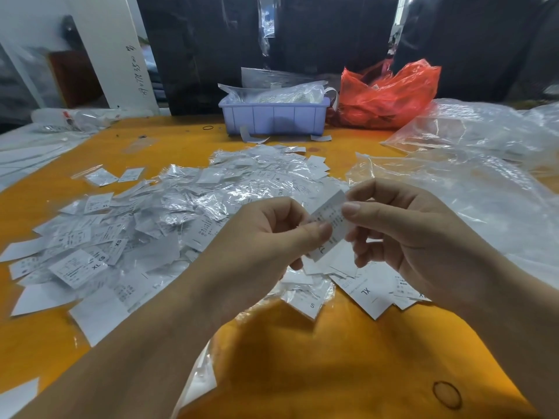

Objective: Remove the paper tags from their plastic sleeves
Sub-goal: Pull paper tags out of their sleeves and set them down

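Note:
Both my hands hold one white paper tag [329, 219] in its clear plastic sleeve above the orange table [317, 358]. My left hand [266, 237] pinches its lower part between thumb and fingers. My right hand [402, 225] pinches its upper end with thumb and forefinger. Whether the tag is partly out of the sleeve I cannot tell. A wide heap of sleeved tags [169, 213] covers the table to the left and behind. Loose bare tags [372, 294] marked XL and S lie under my hands.
A lilac plastic bin [273, 117] with bagged tags stands at the back centre. Beside it sits a red plastic bag [384, 95]. Large clear plastic bags [472, 164] spread across the right side. A rubber band [447, 394] lies near the front right.

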